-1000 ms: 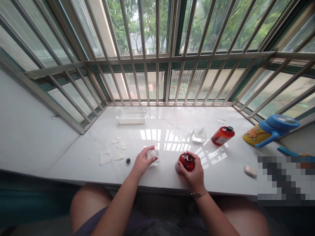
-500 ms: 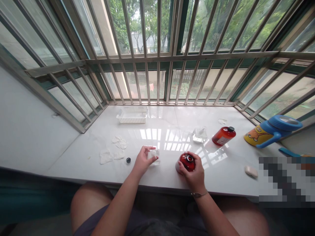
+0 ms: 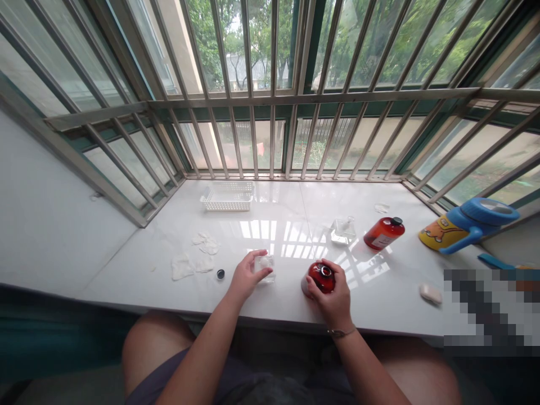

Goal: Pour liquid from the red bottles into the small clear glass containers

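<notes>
My left hand (image 3: 250, 274) has its thumb and fingers around a small clear square glass bottle (image 3: 266, 271) standing on the white countertop. To the right, my right hand (image 3: 333, 292) is wrapped round a dark red bottle (image 3: 319, 275) whose uncapped mouth faces up. A small black cap (image 3: 220, 274) lies just left of my left hand. Beyond my right hand stand a second clear glass bottle (image 3: 343, 230) with a narrow neck and another red bottle (image 3: 383, 234), this one with a black cap and a pale label.
A white perforated basket (image 3: 228, 198) stands near the window bars. Crumpled tissues (image 3: 192, 266) lie at the left. On the right are a blue and yellow tumbler (image 3: 464, 228) and a pale, soap-like block (image 3: 431, 294). The countertop (image 3: 139, 281) ends close to my knees.
Both hands keep nearly the same place and grip. The view has shifted very slightly; nothing else visibly differs.
</notes>
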`<action>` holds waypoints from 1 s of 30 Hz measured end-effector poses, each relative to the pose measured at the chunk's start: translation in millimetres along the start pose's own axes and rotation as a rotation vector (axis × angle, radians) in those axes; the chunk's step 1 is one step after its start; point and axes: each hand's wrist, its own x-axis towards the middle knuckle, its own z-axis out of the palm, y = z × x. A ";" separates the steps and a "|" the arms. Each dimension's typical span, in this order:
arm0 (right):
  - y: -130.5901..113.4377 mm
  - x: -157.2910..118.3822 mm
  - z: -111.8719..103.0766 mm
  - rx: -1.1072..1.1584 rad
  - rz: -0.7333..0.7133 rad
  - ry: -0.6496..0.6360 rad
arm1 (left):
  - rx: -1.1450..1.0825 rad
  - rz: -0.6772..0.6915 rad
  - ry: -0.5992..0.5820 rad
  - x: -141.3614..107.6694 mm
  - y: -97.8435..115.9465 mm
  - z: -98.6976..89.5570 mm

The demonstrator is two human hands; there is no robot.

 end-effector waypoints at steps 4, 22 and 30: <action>0.6 0.3 -0.1 -0.003 -0.010 0.005 | 0.173 0.093 0.027 0.2 10.0 -4.4; 1.6 0.9 -1.0 0.015 -0.009 -0.001 | 0.088 0.159 0.140 6.3 31.9 -8.9; 2.0 1.3 -0.6 0.009 -0.012 0.002 | 0.070 0.198 0.130 4.7 41.3 -10.5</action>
